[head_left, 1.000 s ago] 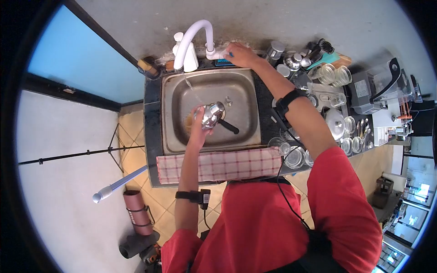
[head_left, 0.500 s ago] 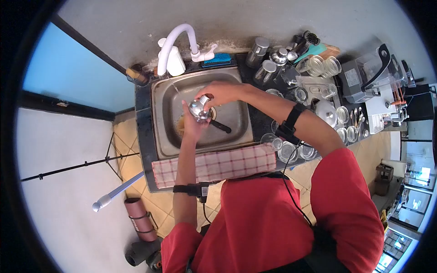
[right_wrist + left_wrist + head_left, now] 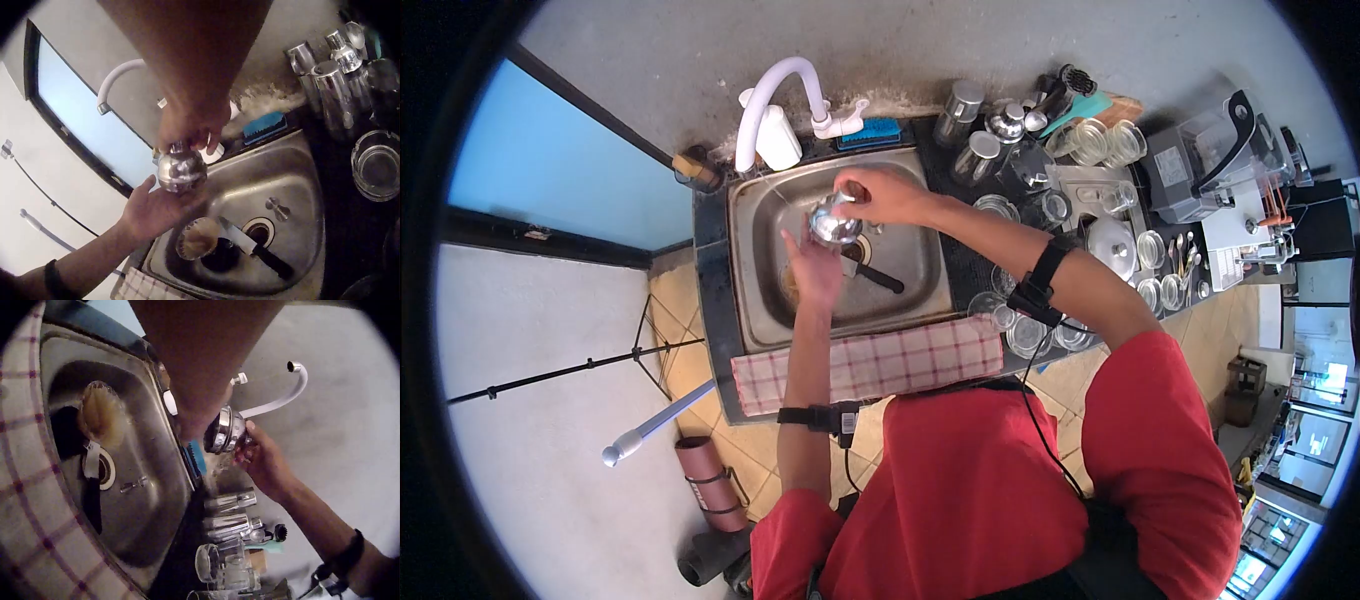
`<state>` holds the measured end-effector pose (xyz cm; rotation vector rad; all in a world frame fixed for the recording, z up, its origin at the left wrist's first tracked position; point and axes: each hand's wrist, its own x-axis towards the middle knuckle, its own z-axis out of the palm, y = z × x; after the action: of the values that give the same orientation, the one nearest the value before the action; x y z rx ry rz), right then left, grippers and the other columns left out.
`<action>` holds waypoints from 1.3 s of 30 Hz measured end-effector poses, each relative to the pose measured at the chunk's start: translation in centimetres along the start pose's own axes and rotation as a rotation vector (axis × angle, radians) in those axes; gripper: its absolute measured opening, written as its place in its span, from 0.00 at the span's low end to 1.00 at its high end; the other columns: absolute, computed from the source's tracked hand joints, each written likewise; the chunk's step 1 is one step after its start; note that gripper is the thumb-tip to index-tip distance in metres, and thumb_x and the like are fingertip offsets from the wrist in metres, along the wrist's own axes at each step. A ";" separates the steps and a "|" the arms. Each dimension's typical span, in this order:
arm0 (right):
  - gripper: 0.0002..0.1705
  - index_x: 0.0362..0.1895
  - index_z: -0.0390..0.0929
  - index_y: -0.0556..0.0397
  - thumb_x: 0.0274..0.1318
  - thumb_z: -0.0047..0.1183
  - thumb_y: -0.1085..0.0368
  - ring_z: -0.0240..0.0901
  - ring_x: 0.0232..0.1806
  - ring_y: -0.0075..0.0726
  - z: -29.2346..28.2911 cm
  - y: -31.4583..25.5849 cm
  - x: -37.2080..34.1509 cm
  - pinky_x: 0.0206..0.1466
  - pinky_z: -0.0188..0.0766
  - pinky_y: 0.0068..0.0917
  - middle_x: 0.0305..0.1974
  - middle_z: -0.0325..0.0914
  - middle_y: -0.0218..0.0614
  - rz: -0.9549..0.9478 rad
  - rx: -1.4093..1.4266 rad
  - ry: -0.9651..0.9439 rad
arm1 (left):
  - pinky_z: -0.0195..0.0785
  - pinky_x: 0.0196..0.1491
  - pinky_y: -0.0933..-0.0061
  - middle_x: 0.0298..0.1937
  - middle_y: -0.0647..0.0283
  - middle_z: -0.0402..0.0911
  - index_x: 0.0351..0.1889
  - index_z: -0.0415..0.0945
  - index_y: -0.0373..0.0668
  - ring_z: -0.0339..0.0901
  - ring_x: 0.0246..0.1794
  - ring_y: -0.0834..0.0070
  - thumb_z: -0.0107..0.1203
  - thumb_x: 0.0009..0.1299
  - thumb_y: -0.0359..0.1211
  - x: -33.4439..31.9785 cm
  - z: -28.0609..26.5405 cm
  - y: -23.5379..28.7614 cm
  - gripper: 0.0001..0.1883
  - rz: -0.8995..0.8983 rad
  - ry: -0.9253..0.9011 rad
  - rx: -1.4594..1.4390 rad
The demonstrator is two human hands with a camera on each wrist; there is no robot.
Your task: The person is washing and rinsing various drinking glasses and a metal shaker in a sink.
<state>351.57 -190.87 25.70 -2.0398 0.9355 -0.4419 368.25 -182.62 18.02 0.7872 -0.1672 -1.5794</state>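
Silver and rounded, the metal vessel (image 3: 834, 228) is in my right hand (image 3: 882, 195), whose fingers curl round its narrow neck. I have it raised over the sink (image 3: 905, 312), apart from everything lying in the basin. Just under and beside it is my left hand (image 3: 813, 268), fingers stretched out, thumb apart, palm showing; the vessel overlaps those fingers in the right wrist view, and I cannot tell whether they bear any of its weight. Below my hands, in the basin, a knife (image 3: 273, 261) with a black handle lies with its blade just beside the round drain (image 3: 265, 231). Near the drain's other side is a small shiny piece (image 3: 278, 209). Towards the left of the basin I see a ruffled, brown-stained thing (image 3: 199, 239), and next to it a dark round thing (image 3: 220, 256). Behind the sink a blue brush (image 3: 872, 131) rests on the ledge, with a white bottle (image 3: 778, 142) to its left and the pale curved faucet (image 3: 752, 125) arching between them. Along the front edge lies a red-checked cloth (image 3: 870, 365). To my right, metal cylinders (image 3: 962, 105) stand near the sink, then glass jars (image 3: 1090, 143), and farther off a grey machine (image 3: 1180, 190).
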 end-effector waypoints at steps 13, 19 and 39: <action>0.25 0.47 0.73 0.50 0.56 0.60 0.46 0.68 0.30 0.32 -0.5 -0.4 0.2 0.36 0.68 0.34 0.28 0.71 0.34 -0.028 -0.046 0.127 | 0.50 0.70 0.61 0.63 0.57 0.71 0.65 0.60 0.34 0.64 0.66 0.66 0.31 0.74 0.64 -0.9 0.7 -0.5 0.41 -0.044 -0.036 -0.161; 0.25 0.47 0.74 0.50 0.55 0.61 0.46 0.69 0.31 0.32 -1.7 0.5 -0.2 0.36 0.68 0.33 0.29 0.71 0.32 -0.010 -0.077 0.061 | 0.49 0.72 0.59 0.65 0.57 0.69 0.65 0.61 0.35 0.64 0.66 0.63 0.32 0.73 0.64 -1.0 -0.1 -0.3 0.41 -0.132 -0.164 -0.155; 0.29 0.46 0.76 0.52 0.49 0.60 0.43 0.78 0.46 0.53 -17.6 1.0 -5.3 0.49 0.72 0.45 0.42 0.81 0.46 0.267 -0.636 0.101 | 0.68 0.54 0.67 0.51 0.57 0.78 0.63 0.67 0.42 0.76 0.51 0.68 0.40 0.76 0.50 -0.8 -1.2 -2.6 0.26 -0.203 -0.180 0.412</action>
<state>337.16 -196.83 35.44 -2.4095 1.5344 -0.1017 366.76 -181.01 15.98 1.0016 -0.5725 -1.8367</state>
